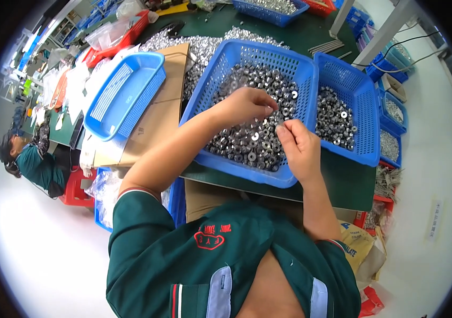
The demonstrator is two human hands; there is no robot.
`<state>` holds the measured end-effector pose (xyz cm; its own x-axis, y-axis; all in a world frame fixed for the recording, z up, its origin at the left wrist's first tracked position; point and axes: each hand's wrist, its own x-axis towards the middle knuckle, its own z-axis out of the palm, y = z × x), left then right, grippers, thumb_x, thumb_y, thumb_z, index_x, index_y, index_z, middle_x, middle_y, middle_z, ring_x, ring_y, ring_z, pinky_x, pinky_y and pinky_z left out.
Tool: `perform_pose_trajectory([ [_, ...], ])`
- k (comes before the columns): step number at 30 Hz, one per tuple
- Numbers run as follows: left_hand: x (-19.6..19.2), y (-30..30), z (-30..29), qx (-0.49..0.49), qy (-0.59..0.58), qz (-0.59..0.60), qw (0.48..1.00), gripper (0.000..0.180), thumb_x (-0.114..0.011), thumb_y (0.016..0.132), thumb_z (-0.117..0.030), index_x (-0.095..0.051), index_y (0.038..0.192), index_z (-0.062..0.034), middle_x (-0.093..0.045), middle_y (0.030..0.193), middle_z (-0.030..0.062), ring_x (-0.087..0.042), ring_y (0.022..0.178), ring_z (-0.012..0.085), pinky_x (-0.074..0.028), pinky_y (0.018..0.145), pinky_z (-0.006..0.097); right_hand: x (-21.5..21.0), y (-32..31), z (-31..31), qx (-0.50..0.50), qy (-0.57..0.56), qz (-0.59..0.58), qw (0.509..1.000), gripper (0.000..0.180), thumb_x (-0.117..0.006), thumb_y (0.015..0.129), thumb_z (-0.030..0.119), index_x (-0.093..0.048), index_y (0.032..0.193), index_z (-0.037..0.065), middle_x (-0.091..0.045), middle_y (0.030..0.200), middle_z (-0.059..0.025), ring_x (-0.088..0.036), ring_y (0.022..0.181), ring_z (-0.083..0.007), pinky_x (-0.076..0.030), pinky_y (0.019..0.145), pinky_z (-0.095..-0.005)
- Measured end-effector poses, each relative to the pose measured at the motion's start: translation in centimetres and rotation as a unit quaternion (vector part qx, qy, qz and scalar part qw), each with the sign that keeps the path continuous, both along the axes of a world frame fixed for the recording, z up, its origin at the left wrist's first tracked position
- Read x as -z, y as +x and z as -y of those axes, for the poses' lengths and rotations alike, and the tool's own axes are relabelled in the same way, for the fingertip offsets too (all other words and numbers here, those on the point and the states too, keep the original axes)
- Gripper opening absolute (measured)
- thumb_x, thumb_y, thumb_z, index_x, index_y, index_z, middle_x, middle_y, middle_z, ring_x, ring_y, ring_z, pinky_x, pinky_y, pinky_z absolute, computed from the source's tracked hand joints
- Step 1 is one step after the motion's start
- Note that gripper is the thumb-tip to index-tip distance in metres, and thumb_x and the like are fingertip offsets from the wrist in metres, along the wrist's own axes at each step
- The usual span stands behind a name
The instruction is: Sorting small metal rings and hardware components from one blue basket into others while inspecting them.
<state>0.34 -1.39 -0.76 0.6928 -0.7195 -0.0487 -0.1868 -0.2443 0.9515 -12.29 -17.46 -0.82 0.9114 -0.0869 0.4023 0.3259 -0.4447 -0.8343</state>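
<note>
Both hands are over the large blue basket (304,100) on the green worktop (350,185), which holds a heap of small, rounded metal pieces (242,151), dark and silvery, a few showing pale ring faces. The left hand (243,107) reaches across from the left, its fingers curled and thumb drawn in above the heap. The right hand (303,148) is close beside it at the basket's right side, thumb and forefinger pinched together — whether either hand grips a piece, I cannot tell. Just right of this basket, a narrower blue basket (366,116) bears similar dark pieces. To the left, a light-blue basket (130,95) rests tilted on cardboard (157,119); behind, shiny silver pieces (202,50) are piled loose. Thin rods (326,46) lie beyond the narrower basket — and a co-worker (40,164) sits far left
</note>
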Motion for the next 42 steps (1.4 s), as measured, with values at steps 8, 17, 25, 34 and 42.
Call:
perform_pose_trajectory([
  [8,-1.6,-0.3,-0.3,0.063,-0.157,-0.331,0.928,0.027,-0.053,0.098,-0.026,-0.061,0.106,-0.001,-0.063,0.079,0.0033,-0.059,0.066,0.0097,-0.047,0.059,0.022,0.3,0.2,-0.1,-0.002,0.013,0.003,1.0,0.015,-0.06,0.093,0.016,-0.061,0.088,0.002,-0.051,0.055,-0.007,-0.048,0.048,-0.0129,-0.038,0.047,-0.0287],
  [17,-2.2,-0.8,-0.7,0.087,-0.142,-0.25,0.954,0.019,-0.063,0.093,-0.02,-0.061,0.094,-0.0016,-0.065,0.078,0.0048,-0.061,0.067,0.0096,-0.047,0.059,0.022,0.5,0.4,0.2,-0.004,-0.02,-0.022,1.0,0.016,-0.058,0.093,0.019,-0.062,0.09,0.004,-0.057,0.061,-0.0109,-0.056,0.051,-0.0245,-0.042,0.049,-0.0337],
  [25,-2.0,-1.4,-0.8,0.022,-0.05,-0.192,0.98,0.019,-0.066,0.091,-0.02,-0.062,0.086,-0.0024,-0.066,0.073,0.0034,-0.063,0.063,0.0102,-0.049,0.057,0.023,0.4,0.5,-0.3,0.023,-0.183,0.057,0.981,0.013,-0.059,0.089,0.014,-0.054,0.08,0.006,-0.056,0.061,-0.0139,-0.058,0.056,-0.0338,-0.042,0.048,-0.0425],
  [34,-1.8,-0.6,-0.4,0.002,-0.024,-0.288,0.957,0.026,-0.067,0.09,-0.023,-0.061,0.079,-0.0004,-0.064,0.067,0.0079,-0.061,0.054,0.0137,-0.05,0.049,0.024,0.4,0.6,-0.6,0.062,-0.339,0.123,0.931,0.017,-0.063,0.085,0.012,-0.051,0.075,0.008,-0.056,0.058,-0.008,-0.059,0.054,-0.027,-0.045,0.049,-0.0381],
  [42,-1.2,0.8,-1.2,-0.027,-0.107,-0.361,0.926,0.018,-0.058,0.092,-0.019,-0.061,0.094,-0.0009,-0.065,0.087,0.0115,-0.064,0.072,0.0145,-0.05,0.06,0.025,0.5,0.3,-0.5,0.079,-0.24,0.099,0.963,0.015,-0.061,0.089,0.017,-0.053,0.08,0.008,-0.054,0.058,-0.01,-0.057,0.053,-0.0297,-0.041,0.047,-0.0409],
])
